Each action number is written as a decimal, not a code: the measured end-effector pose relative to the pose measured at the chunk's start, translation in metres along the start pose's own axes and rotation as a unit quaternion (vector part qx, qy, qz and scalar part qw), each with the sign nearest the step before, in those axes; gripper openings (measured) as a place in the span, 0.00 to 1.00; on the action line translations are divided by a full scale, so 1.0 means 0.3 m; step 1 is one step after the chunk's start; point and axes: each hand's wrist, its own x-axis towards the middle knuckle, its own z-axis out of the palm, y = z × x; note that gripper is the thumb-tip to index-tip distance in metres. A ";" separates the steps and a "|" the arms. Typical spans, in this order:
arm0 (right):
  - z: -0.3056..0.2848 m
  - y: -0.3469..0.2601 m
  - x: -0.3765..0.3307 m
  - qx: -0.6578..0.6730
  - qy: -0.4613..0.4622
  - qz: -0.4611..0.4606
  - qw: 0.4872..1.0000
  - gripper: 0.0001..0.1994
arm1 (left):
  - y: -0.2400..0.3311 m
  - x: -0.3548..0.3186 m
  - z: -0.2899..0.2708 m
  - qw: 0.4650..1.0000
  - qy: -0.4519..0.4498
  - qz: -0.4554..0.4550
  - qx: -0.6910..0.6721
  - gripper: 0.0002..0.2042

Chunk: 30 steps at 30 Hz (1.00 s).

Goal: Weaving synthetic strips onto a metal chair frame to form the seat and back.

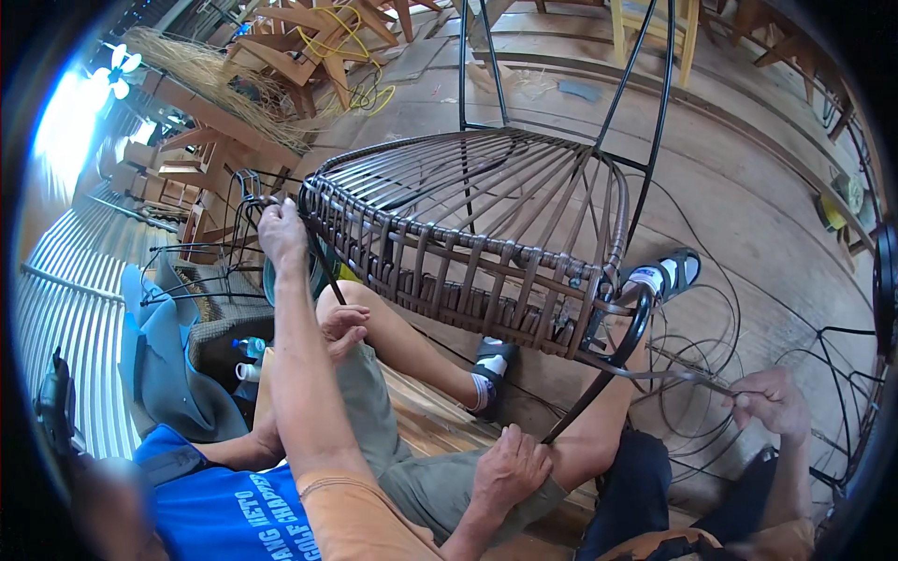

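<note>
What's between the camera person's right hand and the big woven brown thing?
A thin brown strip. In the head view, it runs from the right hand to the woven frame.

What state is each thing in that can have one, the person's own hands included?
Left hand: fingers curled, at the left end of the woven seat frame
Right hand: pinching the flat brown strip
Woven seat frame: gaps between strips
Flat brown strip: extended toward the right hand
Loose strands: looped
Yellow cord: tangled
</note>
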 end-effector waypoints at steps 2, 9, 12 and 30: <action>0.024 -0.037 0.040 -0.071 -0.053 0.029 0.996 0.10 | -0.059 0.044 0.015 0.996 0.016 0.003 -0.082 0.15; 0.070 -0.045 -0.020 0.012 -0.062 0.062 0.996 0.09 | -0.163 0.053 0.099 0.949 0.038 -0.104 -0.295 0.12; 0.131 -0.123 0.092 -0.220 -0.152 -0.087 0.960 0.10 | -0.139 0.078 0.043 0.854 0.193 -0.315 -0.367 0.12; 0.307 -0.176 0.205 -0.216 -0.105 -0.179 0.954 0.07 | -0.386 0.334 -0.073 0.875 -0.115 -0.339 -0.325 0.21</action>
